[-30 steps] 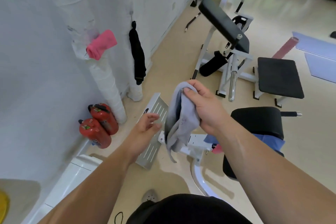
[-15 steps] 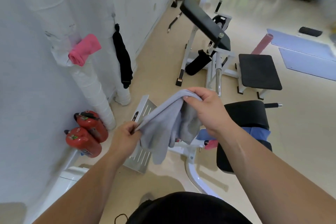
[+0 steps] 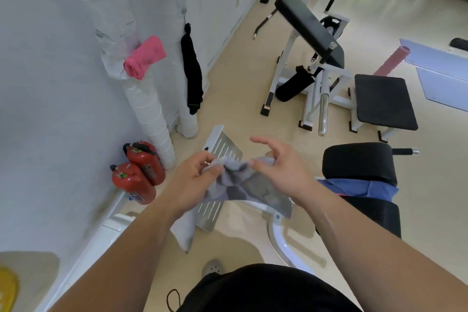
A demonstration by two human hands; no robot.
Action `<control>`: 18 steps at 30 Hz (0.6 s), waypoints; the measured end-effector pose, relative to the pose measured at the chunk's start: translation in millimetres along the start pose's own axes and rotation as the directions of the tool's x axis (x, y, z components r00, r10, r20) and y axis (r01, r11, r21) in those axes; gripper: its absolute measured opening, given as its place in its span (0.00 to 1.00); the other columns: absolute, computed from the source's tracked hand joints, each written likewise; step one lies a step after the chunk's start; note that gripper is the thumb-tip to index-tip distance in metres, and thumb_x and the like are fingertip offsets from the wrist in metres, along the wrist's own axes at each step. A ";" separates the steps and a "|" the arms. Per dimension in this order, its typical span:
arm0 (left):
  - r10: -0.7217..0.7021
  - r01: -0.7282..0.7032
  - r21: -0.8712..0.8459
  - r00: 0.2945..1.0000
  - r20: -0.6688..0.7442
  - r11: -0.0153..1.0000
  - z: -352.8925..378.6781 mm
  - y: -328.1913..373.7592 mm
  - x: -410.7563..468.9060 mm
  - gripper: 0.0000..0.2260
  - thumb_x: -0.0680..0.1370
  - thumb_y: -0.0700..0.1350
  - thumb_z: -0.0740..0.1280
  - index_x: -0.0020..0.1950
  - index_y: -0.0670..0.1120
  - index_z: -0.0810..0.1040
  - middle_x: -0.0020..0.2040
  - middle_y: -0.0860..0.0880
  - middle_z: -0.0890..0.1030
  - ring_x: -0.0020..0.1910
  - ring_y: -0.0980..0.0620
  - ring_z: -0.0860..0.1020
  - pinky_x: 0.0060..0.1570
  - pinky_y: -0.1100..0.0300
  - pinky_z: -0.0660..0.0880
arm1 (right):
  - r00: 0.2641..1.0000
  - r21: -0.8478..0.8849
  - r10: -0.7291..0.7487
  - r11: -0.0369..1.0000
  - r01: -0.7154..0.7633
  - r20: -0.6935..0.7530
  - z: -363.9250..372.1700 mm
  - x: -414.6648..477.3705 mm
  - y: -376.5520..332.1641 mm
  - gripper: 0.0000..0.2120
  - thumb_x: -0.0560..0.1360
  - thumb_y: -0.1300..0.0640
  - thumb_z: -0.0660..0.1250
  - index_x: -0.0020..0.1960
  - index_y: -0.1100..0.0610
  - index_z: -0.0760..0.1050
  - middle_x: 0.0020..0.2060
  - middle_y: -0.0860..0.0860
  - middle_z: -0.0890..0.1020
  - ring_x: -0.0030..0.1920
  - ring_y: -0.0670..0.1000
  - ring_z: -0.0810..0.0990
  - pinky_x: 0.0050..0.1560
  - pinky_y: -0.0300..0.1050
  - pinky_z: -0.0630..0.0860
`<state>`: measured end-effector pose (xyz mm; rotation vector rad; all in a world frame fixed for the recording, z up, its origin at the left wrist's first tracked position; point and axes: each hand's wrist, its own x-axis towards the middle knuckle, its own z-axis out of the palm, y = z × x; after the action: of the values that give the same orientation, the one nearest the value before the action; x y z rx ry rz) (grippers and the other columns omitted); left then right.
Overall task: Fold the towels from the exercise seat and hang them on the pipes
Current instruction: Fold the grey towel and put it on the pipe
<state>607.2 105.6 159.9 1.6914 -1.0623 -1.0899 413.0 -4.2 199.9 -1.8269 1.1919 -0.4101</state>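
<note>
A grey towel hangs between my hands over the floor. My left hand pinches its upper left edge. My right hand pinches the top edge with thumb and lower fingers while its index finger points out straight. A blue towel with a bit of pink under it lies on the black exercise seat at my right. A folded pink towel sits on the white wrapped pipe by the wall. A black cloth hangs on a second pipe beside it.
Two red fire extinguishers stand at the foot of the wall. A metal footplate of the machine lies under my hands. A black-padded bench machine and a flat black pad stand farther off on the beige floor.
My left hand came up and took the towel's edge. Both hands then came close together and lower, so the towel now bunches between them.
</note>
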 end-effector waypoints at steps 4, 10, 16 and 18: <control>0.122 -0.125 0.078 0.992 0.043 0.989 3.3 29.1 -4.6 0.05 0.82 0.44 0.66 0.50 0.46 0.81 0.45 0.45 0.83 0.46 0.51 0.80 0.50 0.55 0.76 | 0.958 -0.025 -0.146 0.987 0.157 0.246 25.7 -1.3 -16.7 0.13 0.80 0.56 0.68 0.62 0.41 0.78 0.25 0.33 0.74 0.30 0.40 0.71 0.36 0.31 0.67; 0.055 -0.052 0.106 0.998 -0.025 0.993 -14.3 20.4 -8.8 0.04 0.78 0.42 0.71 0.49 0.52 0.79 0.43 0.45 0.84 0.45 0.42 0.81 0.45 0.48 0.77 | 0.985 -0.051 -0.126 0.990 0.133 0.119 21.1 9.0 -15.0 0.06 0.80 0.55 0.68 0.46 0.54 0.81 0.33 0.50 0.78 0.34 0.43 0.71 0.39 0.44 0.69; -0.029 0.037 0.141 0.998 -0.055 0.989 -34.0 -2.7 -10.3 0.04 0.76 0.46 0.74 0.45 0.50 0.80 0.40 0.47 0.82 0.37 0.55 0.78 0.41 0.58 0.75 | 0.996 0.000 -0.021 1.000 0.021 -0.087 -5.3 11.8 -16.4 0.17 0.83 0.55 0.63 0.38 0.63 0.68 0.32 0.50 0.67 0.32 0.44 0.64 0.34 0.41 0.61; -0.045 0.050 0.091 0.997 -0.056 0.995 -37.7 -8.8 -8.6 0.06 0.78 0.47 0.73 0.43 0.46 0.81 0.41 0.40 0.80 0.37 0.53 0.74 0.39 0.56 0.72 | 0.984 0.114 0.076 0.992 -0.057 -0.162 -15.0 12.0 -16.1 0.17 0.83 0.54 0.62 0.37 0.60 0.69 0.31 0.49 0.67 0.32 0.46 0.65 0.36 0.44 0.62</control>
<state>642.3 123.6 163.8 1.8168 -1.0576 -1.0334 417.8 -19.6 219.1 -1.6801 1.3138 -0.5874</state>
